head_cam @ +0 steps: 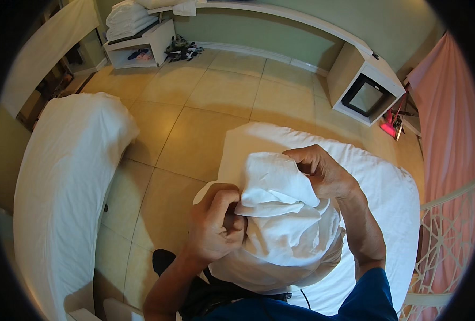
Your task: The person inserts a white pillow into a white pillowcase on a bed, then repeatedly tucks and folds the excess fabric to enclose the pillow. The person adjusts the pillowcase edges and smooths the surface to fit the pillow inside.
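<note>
A bunched white fabric cover [277,176], which looks like a pillowcase, is held up in front of my body. My left hand [215,224] has its fingers curled around the left edge of the cloth. At the upper right corner, my right hand [325,170] pinches the fabric between thumb and fingers. Below the folded edge the cloth bulges over a rounded, pillow-like bulk [269,269] resting against my torso; its inside is hidden. Beneath and beyond it lies a bed with a white sheet [378,200].
Another white-covered bed [68,180] runs along the left, across a strip of tiled floor [197,132]. Folded white linens [127,20] sit on a low cabinet. A mini fridge [366,96], a pink broom [388,127], a pink curtain [446,120] and a lattice-backed chair [442,236] stand right.
</note>
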### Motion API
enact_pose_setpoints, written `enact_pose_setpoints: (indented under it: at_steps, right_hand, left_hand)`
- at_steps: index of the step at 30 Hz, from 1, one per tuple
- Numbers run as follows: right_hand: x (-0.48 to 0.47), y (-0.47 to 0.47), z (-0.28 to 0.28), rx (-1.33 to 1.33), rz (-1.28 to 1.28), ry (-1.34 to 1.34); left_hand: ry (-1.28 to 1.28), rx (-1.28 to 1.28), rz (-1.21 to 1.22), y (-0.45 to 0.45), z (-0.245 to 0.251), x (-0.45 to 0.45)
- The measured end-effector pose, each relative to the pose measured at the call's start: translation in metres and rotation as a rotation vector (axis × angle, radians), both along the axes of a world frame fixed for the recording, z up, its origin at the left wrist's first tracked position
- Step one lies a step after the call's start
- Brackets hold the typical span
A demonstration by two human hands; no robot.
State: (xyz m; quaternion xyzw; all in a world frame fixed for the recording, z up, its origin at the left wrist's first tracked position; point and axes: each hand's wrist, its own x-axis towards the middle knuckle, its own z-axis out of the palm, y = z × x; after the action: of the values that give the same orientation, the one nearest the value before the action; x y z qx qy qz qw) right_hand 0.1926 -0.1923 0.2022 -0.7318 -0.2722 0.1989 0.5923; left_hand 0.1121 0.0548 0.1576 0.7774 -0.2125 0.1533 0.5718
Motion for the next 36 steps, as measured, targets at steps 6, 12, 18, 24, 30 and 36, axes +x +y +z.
enact_pose_setpoints:
  at_steps: [6, 12, 18, 24, 30, 36]
  right_hand:
    - [-0.009, 0.014, 0.017, 0.116, -0.189, 0.233]
    - [-0.003, 0.003, 0.009, -0.037, -0.106, -0.135]
    - [0.000, 0.008, 0.015, 0.049, -0.207, -0.045]
    - [0.015, 0.012, -0.015, -0.243, -0.085, -0.182]
    - [0.000, 0.019, 0.012, 0.001, -0.103, 0.113]
    - [-0.019, 0.017, 0.013, -0.060, -0.185, -0.081]
  left_hand:
    - [0.280, -0.400, -0.120, 0.005, 0.017, 0.014]
    - [-0.086, 0.010, -0.093, -0.007, 0.014, 0.015]
    - [-0.122, 0.039, -0.049, -0.002, 0.004, -0.008]
    - [-0.188, 0.097, -0.007, 0.000, -0.007, -0.017]
    - [-0.382, 0.314, 0.028, 0.001, 0.002, -0.031]
    - [-0.387, 0.362, -0.036, -0.001, -0.003, -0.047]
